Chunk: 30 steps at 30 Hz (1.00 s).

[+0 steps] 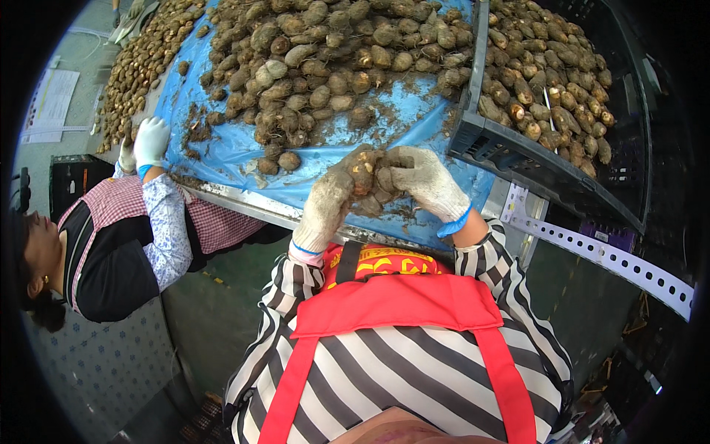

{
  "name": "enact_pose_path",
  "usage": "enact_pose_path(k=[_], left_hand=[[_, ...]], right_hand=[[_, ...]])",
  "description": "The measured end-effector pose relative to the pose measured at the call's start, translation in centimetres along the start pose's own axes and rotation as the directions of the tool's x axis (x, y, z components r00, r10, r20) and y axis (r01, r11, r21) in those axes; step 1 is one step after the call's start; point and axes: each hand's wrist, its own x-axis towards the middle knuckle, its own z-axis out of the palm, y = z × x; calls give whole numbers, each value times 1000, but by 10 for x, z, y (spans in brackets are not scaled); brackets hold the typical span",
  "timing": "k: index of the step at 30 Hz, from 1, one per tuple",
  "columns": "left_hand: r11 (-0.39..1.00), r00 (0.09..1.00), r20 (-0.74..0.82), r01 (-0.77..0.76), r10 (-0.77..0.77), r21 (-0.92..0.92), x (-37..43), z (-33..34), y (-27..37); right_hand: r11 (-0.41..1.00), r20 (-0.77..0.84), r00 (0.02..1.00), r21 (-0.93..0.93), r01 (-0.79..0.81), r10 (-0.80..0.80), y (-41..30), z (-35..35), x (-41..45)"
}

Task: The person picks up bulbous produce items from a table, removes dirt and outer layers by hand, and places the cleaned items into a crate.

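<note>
Both my hands wear soiled white knit gloves and meet above the near edge of a blue plastic sheet [266, 191]. My left hand [333, 194] is closed on a brown, soil-covered taro corm [363, 176] with pale spots. My right hand [424, 177] touches the right side of the same dirty clump with bent fingers; its fingertips are partly hidden by soil and roots. Beyond my hands a large heap of small hairy taro corms [327, 72] lies on the sheet, and two corms [288, 161] rest apart from it at the left.
A black plastic crate [521, 147] of taro corms stands at the right. A perforated white metal bar [599, 252] runs below it. At the left a co-worker in white gloves [151, 141] stands by another spread of corms [138, 61]. The table's metal edge [244, 205] lies before me.
</note>
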Motion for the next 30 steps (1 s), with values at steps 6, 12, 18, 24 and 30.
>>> enact_pose_path(k=[6, 12, 18, 24, 30], left_hand=[[859, 996, 46, -43, 77, -511, 1, 10, 3], [900, 996, 66, -26, 61, -436, 3, -6, -21], [685, 968, 208, 57, 141, -727, -2, -9, -21], [680, 996, -59, 5, -71, -734, -3, 2, -14], [555, 977, 189, 104, 98, -825, 0, -4, -18]], right_hand=[[988, 48, 998, 150, -36, 29, -5, 3, 0], [985, 45, 996, 151, -85, 79, -8, 4, 0], [903, 84, 996, 426, -50, 15, 17, -7, 0], [983, -26, 999, -180, -25, 21, 20, -6, 9], [981, -233, 957, 50, 188, -172, 15, 12, 7]])
